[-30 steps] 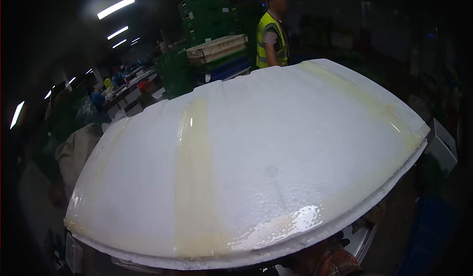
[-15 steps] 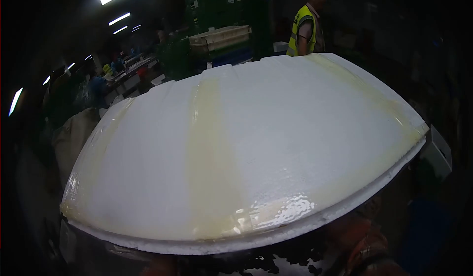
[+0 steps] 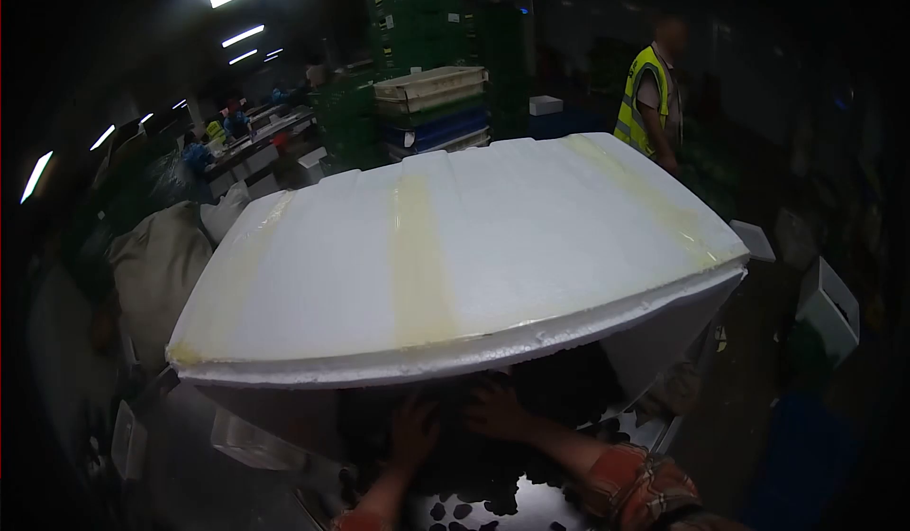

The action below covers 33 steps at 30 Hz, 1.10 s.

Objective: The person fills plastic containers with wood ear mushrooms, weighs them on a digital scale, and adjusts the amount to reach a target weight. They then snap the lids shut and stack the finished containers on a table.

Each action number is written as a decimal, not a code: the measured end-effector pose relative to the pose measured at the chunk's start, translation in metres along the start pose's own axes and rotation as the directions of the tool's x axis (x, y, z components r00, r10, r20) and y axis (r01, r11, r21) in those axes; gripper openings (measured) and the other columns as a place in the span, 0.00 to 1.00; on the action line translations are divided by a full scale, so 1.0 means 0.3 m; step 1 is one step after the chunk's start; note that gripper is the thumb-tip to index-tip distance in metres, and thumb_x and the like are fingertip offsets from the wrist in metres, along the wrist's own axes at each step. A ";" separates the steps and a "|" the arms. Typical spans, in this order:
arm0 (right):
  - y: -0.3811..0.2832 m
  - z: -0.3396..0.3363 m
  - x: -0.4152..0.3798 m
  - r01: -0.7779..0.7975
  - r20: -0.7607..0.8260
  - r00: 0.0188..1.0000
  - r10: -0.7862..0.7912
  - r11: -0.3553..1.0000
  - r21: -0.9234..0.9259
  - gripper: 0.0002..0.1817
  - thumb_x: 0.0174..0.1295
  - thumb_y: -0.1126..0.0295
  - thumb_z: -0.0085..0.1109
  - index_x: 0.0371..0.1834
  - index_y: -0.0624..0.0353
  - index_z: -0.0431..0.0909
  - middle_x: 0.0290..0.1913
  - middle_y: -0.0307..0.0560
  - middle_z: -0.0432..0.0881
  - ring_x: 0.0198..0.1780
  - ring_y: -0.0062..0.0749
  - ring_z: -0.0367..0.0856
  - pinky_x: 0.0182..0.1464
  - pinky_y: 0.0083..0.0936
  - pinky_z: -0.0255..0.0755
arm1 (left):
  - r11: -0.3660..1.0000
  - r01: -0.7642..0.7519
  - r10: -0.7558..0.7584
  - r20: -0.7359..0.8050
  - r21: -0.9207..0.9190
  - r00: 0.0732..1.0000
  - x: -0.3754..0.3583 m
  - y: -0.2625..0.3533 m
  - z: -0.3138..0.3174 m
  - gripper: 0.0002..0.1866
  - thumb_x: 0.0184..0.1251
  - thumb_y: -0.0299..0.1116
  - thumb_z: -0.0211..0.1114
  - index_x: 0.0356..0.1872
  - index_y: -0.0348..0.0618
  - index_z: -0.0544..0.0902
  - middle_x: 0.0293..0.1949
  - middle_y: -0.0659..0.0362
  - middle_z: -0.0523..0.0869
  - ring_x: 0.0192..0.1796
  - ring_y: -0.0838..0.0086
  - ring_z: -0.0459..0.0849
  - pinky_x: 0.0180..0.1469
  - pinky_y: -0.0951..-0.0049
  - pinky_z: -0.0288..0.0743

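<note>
A large white foam box [image 3: 531,228] with yellowish tape strips lies on its side in front of me, its open side toward me. Below its upper edge is a heap of small dark pieces [image 3: 569,379], whose kind I cannot make out in the dim light. My left hand [image 3: 414,431] reaches to the heap with its fingers apart. Beside it, my right hand [image 3: 496,411] lies over the dark pieces, fingers spread. Neither hand shows anything held. More dark pieces are scattered on the shiny metal table [image 3: 531,501] nearer to me.
A clear plastic tub [image 3: 251,441] stands at the left under the box's edge. Full sacks [image 3: 161,261] are beyond it. Stacked crates [image 3: 431,90] rise behind the box. A person in a yellow vest [image 3: 649,95] is at the back right. A white foam container [image 3: 829,308] is at right.
The view has shifted, so the box appears smaller and its open side now shows. Both my hands have come into clear view at the dark heap. The person in the vest appears farther right.
</note>
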State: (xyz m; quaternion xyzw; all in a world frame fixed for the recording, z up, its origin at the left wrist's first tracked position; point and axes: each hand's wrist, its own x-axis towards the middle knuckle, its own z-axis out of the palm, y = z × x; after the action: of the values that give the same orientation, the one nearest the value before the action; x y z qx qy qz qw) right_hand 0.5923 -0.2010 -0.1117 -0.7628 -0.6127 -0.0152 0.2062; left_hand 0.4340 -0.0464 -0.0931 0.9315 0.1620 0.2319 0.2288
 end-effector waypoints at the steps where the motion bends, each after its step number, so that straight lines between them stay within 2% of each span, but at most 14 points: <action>1: -0.056 -0.051 -0.048 0.008 0.097 0.995 -0.009 1.000 0.008 0.23 0.55 0.45 0.54 0.53 0.37 0.76 0.68 0.51 0.57 0.69 0.60 0.48 0.61 0.69 0.46 | 0.998 -0.034 0.035 -0.025 0.047 0.999 -0.033 0.037 -0.018 0.18 0.50 0.33 0.65 0.46 0.47 0.80 0.64 0.50 0.65 0.64 0.50 0.63 0.64 0.53 0.59; 3: -0.141 -0.141 -0.145 0.037 0.147 0.988 -0.045 0.998 0.056 0.23 0.53 0.46 0.57 0.52 0.39 0.78 0.70 0.51 0.54 0.71 0.59 0.46 0.63 0.66 0.45 | 0.990 -0.057 0.062 -0.039 0.130 0.997 -0.162 0.133 -0.047 0.19 0.50 0.36 0.64 0.46 0.47 0.80 0.65 0.51 0.65 0.64 0.51 0.64 0.63 0.50 0.59; 4: -0.169 -0.161 -0.198 0.090 0.157 0.982 -0.104 0.992 0.090 0.23 0.53 0.47 0.57 0.52 0.40 0.78 0.71 0.50 0.53 0.71 0.59 0.45 0.63 0.66 0.45 | 1.000 0.010 -0.010 -0.016 0.001 1.000 -0.223 0.173 -0.057 0.19 0.48 0.35 0.65 0.45 0.48 0.80 0.65 0.52 0.64 0.63 0.50 0.64 0.63 0.50 0.58; 7: -0.292 -0.186 -0.371 0.152 0.251 0.949 -0.189 0.975 0.160 0.23 0.49 0.53 0.62 0.51 0.41 0.78 0.71 0.47 0.52 0.71 0.57 0.45 0.64 0.63 0.48 | 1.000 0.001 0.002 0.120 -0.026 0.993 -0.422 0.255 -0.069 0.18 0.47 0.34 0.65 0.44 0.49 0.80 0.67 0.51 0.61 0.64 0.47 0.62 0.64 0.49 0.56; 9: -0.317 -0.161 -0.453 0.230 0.226 0.937 -0.265 0.958 0.170 0.24 0.47 0.56 0.64 0.51 0.41 0.77 0.71 0.46 0.52 0.72 0.55 0.46 0.64 0.62 0.48 | 0.997 -0.025 0.010 0.207 0.070 0.978 -0.536 0.324 -0.085 0.19 0.51 0.37 0.64 0.48 0.53 0.80 0.67 0.53 0.61 0.66 0.47 0.59 0.64 0.48 0.54; 15: -0.377 -0.193 -0.676 0.250 0.368 0.871 -0.325 0.939 0.238 0.26 0.46 0.64 0.64 0.54 0.42 0.74 0.69 0.49 0.56 0.70 0.51 0.54 0.66 0.54 0.49 | 0.994 0.079 -0.096 0.240 0.080 0.966 -0.777 0.464 -0.174 0.24 0.51 0.41 0.67 0.53 0.59 0.78 0.68 0.54 0.60 0.70 0.45 0.52 0.65 0.40 0.46; 19: -0.314 -0.297 -0.733 0.192 0.200 0.950 -0.241 0.953 0.236 0.34 0.43 0.61 0.68 0.59 0.40 0.69 0.68 0.51 0.58 0.61 0.52 0.65 0.59 0.48 0.59 | 0.975 0.204 -0.214 0.107 0.092 0.971 -0.990 0.515 -0.252 0.40 0.45 0.45 0.73 0.62 0.50 0.68 0.68 0.45 0.56 0.70 0.43 0.50 0.64 0.39 0.47; 21: -0.281 -0.361 -0.771 0.026 0.174 0.983 -0.051 0.989 0.142 0.43 0.39 0.54 0.72 0.64 0.44 0.64 0.66 0.55 0.59 0.58 0.53 0.67 0.58 0.44 0.60 | 0.941 0.298 -0.319 0.123 0.159 0.940 -1.093 0.524 -0.239 0.47 0.40 0.48 0.75 0.65 0.46 0.63 0.66 0.41 0.55 0.67 0.43 0.55 0.62 0.44 0.55; 23: -0.285 -0.379 -0.803 -0.305 0.436 0.845 0.309 0.949 -0.081 0.54 0.34 0.46 0.73 0.68 0.44 0.56 0.65 0.60 0.59 0.55 0.57 0.69 0.55 0.45 0.64 | 0.885 0.456 -0.466 0.139 0.095 0.874 -1.163 0.542 -0.207 0.50 0.37 0.49 0.77 0.65 0.46 0.62 0.65 0.40 0.56 0.65 0.43 0.58 0.61 0.48 0.59; 25: -0.294 -0.318 -0.826 -0.291 0.481 0.840 0.252 0.957 0.007 0.60 0.31 0.44 0.74 0.71 0.41 0.51 0.66 0.67 0.53 0.53 0.64 0.69 0.54 0.46 0.68 | 0.865 0.486 -0.501 0.204 0.123 0.841 -1.149 0.566 -0.163 0.53 0.35 0.49 0.77 0.66 0.46 0.60 0.64 0.38 0.55 0.61 0.42 0.61 0.59 0.51 0.63; 27: -0.370 -0.237 -0.844 -0.233 0.383 0.908 0.172 0.965 0.119 0.60 0.32 0.47 0.75 0.72 0.36 0.48 0.67 0.69 0.51 0.53 0.64 0.69 0.54 0.46 0.69 | 0.851 0.515 -0.524 0.252 0.106 0.814 -1.098 0.588 -0.119 0.53 0.35 0.48 0.77 0.66 0.46 0.59 0.65 0.38 0.53 0.61 0.41 0.61 0.60 0.51 0.62; 29: -0.485 -0.208 -0.804 -0.318 0.520 0.835 0.181 0.929 0.189 0.59 0.34 0.55 0.76 0.72 0.34 0.47 0.68 0.70 0.45 0.58 0.69 0.64 0.58 0.45 0.68 | 0.909 0.415 -0.411 0.203 0.026 0.889 -1.038 0.600 -0.075 0.51 0.39 0.41 0.76 0.68 0.46 0.56 0.66 0.38 0.50 0.61 0.39 0.59 0.61 0.51 0.61; 31: -0.566 -0.127 -0.796 -0.263 0.406 0.905 0.125 0.915 0.306 0.54 0.40 0.58 0.73 0.71 0.37 0.48 0.68 0.72 0.44 0.61 0.69 0.62 0.58 0.42 0.68 | 0.930 0.367 -0.356 0.171 -0.034 0.919 -0.966 0.602 -0.027 0.50 0.42 0.36 0.74 0.68 0.46 0.55 0.66 0.37 0.49 0.63 0.38 0.58 0.62 0.51 0.60; 33: -0.595 -0.100 -0.747 -0.404 0.397 0.890 0.225 0.793 0.456 0.49 0.43 0.65 0.69 0.70 0.39 0.51 0.67 0.72 0.44 0.63 0.69 0.59 0.59 0.42 0.67 | 0.914 0.354 -0.358 0.018 -0.195 0.934 -0.907 0.546 0.027 0.47 0.45 0.29 0.71 0.68 0.46 0.55 0.66 0.36 0.47 0.66 0.38 0.54 0.64 0.51 0.57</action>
State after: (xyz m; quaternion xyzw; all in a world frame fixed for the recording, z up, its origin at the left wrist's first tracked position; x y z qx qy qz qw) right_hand 0.3754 -0.3896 -0.0933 -0.7607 -0.4804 0.3131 0.3040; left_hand 0.2417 -0.2981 -0.1148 0.8573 0.3074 0.2096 0.3559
